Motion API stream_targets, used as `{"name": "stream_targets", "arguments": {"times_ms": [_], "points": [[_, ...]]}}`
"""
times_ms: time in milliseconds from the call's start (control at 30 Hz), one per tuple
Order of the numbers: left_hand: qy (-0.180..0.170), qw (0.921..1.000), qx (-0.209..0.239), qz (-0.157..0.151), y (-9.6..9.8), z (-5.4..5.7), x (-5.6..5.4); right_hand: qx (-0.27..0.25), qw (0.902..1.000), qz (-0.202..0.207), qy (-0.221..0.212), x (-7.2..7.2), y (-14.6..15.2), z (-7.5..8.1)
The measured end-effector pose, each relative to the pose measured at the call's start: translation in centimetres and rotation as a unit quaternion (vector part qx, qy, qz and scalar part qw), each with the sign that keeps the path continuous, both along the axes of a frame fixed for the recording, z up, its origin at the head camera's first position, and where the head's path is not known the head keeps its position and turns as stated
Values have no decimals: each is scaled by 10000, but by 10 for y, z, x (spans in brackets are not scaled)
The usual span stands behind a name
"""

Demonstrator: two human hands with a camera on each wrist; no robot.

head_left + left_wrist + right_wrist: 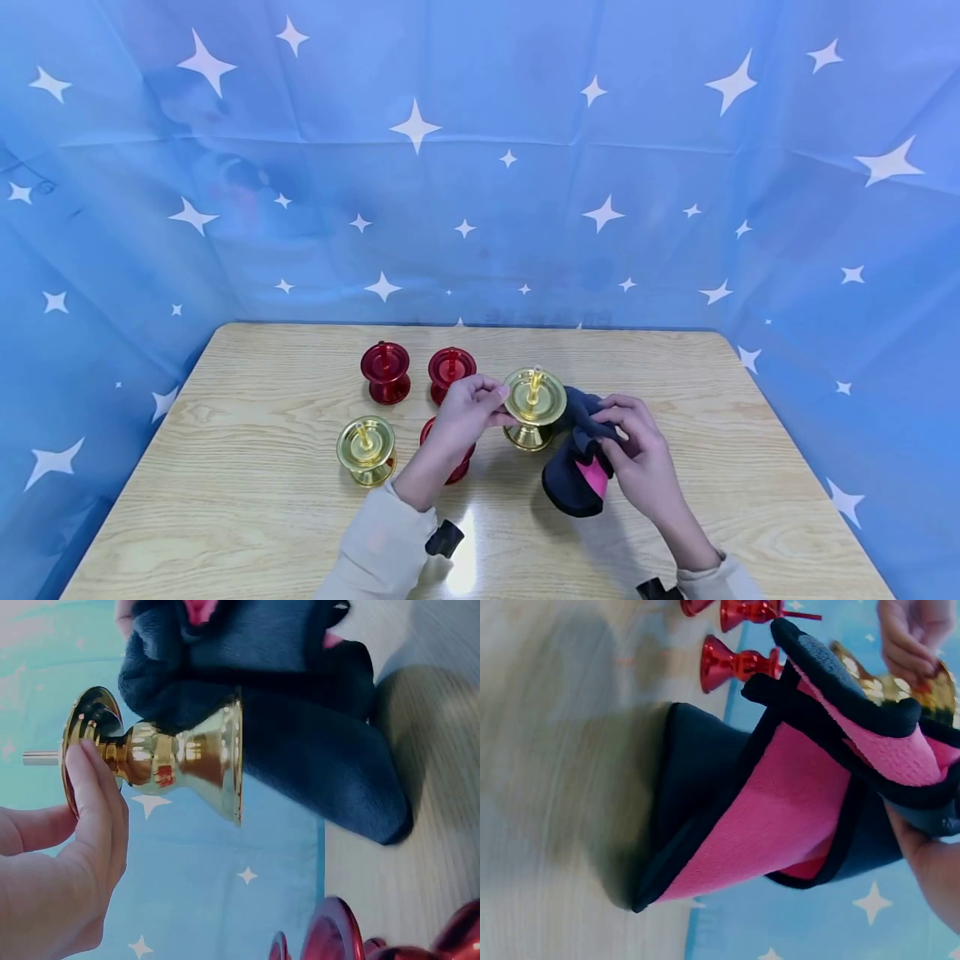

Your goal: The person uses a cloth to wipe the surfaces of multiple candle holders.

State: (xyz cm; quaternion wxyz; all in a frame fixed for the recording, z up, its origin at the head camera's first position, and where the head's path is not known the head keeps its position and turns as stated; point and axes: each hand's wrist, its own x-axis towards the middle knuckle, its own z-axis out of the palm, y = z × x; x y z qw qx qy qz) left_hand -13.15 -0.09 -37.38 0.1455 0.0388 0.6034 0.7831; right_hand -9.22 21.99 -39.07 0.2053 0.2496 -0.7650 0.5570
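My left hand (462, 417) pinches the rim of the upper dish on a shiny gold candle holder (154, 754), which stands upright with a short spike in its middle. In my right hand (641, 454) is a bunched dark cloth (567, 481) with a pink inner side (780, 802) and black edging. Part of this cloth lies against the far side of the gold holder's stem and base, while the rest hangs down toward the table. Fingers and thumb of the right hand grip a fold of it.
A second gold candle holder (365, 446) stands on the wooden table (225, 517) at the left. Two red candle holders, one left (386, 367) and one right (452, 367), stand farther back. My left hand partly hides a third red holder (461, 468). A starry blue curtain (480, 183) surrounds the table.
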Motion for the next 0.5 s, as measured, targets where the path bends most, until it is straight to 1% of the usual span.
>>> {"name": "stream_targets", "arguments": {"times_ms": [67, 167, 233, 300, 400, 433, 500], "points": [[8, 9999, 91, -87, 2, 1, 0, 26, 9998, 196, -31, 0, -2, -3], [71, 9997, 154, -172, 5, 0, 2, -17, 9995, 303, -31, 0, -6, -6], [170, 9998, 9, -104, 6, -2, 3, -91, 9994, 321, -7, 0, -8, -7], [337, 9991, -238, 23, 5, -4, 3, -203, 9992, 349, 43, 0, -9, -8], [537, 9957, -728, 188, 5, -7, 4, -291, 9989, 351, 59, 0, -11, -8], [546, 9954, -773, 178, 5, -8, 4, -296, 9990, 333, 53, 0, -11, -9], [482, 9962, -725, 60, 6, -9, 4, -347, 9990, 297, 33, 0, -11, -9]]}}
